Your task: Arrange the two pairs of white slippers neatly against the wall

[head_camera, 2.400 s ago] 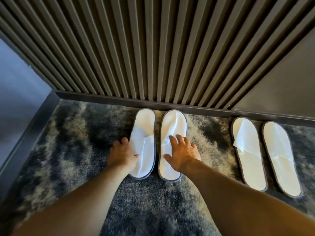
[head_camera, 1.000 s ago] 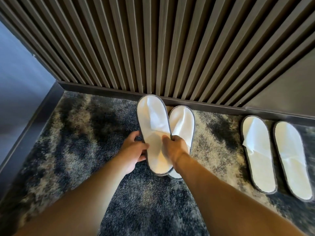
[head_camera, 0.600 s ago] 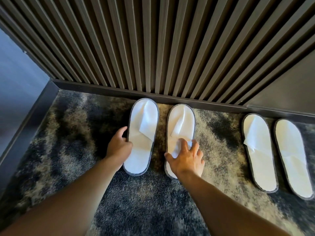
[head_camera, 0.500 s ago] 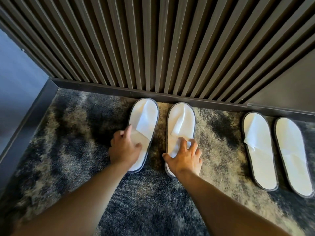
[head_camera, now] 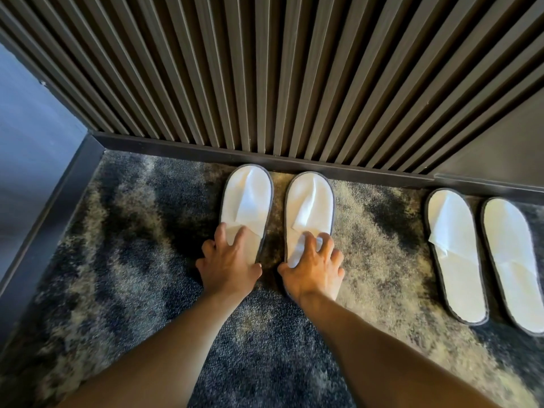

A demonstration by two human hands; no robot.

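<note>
Two pairs of white slippers with grey edging lie on the carpet, toes toward the slatted wall (head_camera: 265,69). In the left pair, one slipper (head_camera: 247,198) and its mate (head_camera: 309,204) lie side by side with a narrow gap, toes close to the baseboard (head_camera: 176,147). My left hand (head_camera: 228,262) presses flat on the heel of the left one, fingers spread. My right hand (head_camera: 313,266) rests on the heel of the other, fingers spread. Both heels are hidden under my hands. The right pair, one slipper (head_camera: 454,254) beside another (head_camera: 513,263), lies untouched and slightly angled.
A mottled grey and beige carpet (head_camera: 132,260) covers the floor. A blue-grey side wall (head_camera: 29,160) with a dark skirting closes off the left. A plain dark panel (head_camera: 506,148) meets the slats at the right.
My left hand lifted one slipper over the other, then set it down to the left. Both hands have since pushed the left pair up toward the baseboard, and they now press on the heels.
</note>
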